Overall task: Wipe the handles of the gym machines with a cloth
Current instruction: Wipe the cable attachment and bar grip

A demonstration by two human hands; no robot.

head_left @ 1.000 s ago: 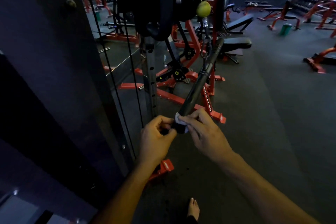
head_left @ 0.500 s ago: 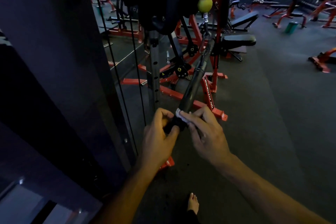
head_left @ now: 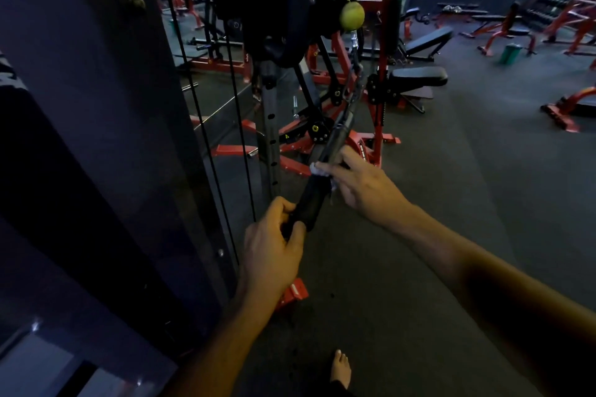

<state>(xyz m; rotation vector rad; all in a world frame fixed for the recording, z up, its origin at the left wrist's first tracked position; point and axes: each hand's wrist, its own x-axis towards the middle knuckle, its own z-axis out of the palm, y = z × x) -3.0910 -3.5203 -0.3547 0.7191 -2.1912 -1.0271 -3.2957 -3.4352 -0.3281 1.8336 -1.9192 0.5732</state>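
The left hand (head_left: 274, 245) is gripping the lower end of the black bar handle (head_left: 309, 200), which is hanging at a slant from the cable under the yellow-green ball (head_left: 352, 15). The right hand (head_left: 358, 184) is pinching a small white cloth (head_left: 317, 170) around the bar partway up. Judgement: the bar is rigid and probably swinging freely, so it needs steadying; the grip sleeve looks non-slippery; the cloth is limp and light, best wrapped around.

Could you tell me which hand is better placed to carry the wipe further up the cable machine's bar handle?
The right hand. It already pinches the white cloth against the bar handle partway up, with unwiped bar above it. The left hand grips the bar's lower end, steadying it.
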